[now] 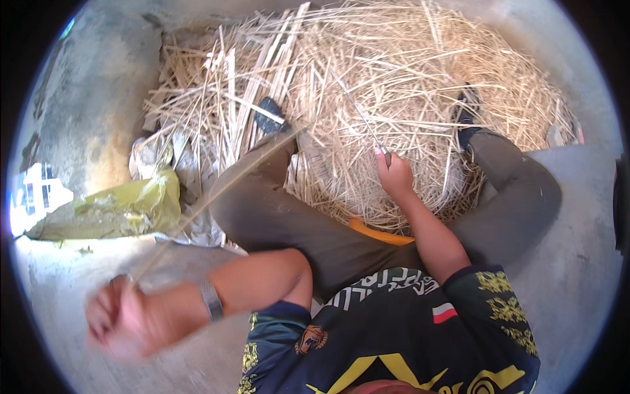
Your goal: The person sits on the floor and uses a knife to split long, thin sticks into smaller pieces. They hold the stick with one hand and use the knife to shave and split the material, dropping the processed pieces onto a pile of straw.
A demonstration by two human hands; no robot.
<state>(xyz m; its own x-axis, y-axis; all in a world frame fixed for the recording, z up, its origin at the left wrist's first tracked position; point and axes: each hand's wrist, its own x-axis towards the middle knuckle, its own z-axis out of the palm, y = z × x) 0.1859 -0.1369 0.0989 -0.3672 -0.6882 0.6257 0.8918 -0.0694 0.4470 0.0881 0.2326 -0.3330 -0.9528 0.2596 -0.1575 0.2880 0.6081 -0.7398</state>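
At the lower left, my left hand (128, 322) is smeared by motion, its fingers closed on one end of a long, thin bamboo strip (216, 194). The strip slants up and rightward over my left leg to the pile. Between my knees, my right hand (396, 176) grips the dark handle of a knife (359, 110). Its slim blade points up and left over the heap of pale shavings (407, 118). The blade and the strip are apart.
Longer split strips (272, 59) lie heaped at the far left. A yellow-green sack (131, 207) rests beside my left leg (275, 203). Something orange (380, 233) shows between my thighs. Concrete walls (98, 98) border the shavings; my right leg (518, 184) is bent.
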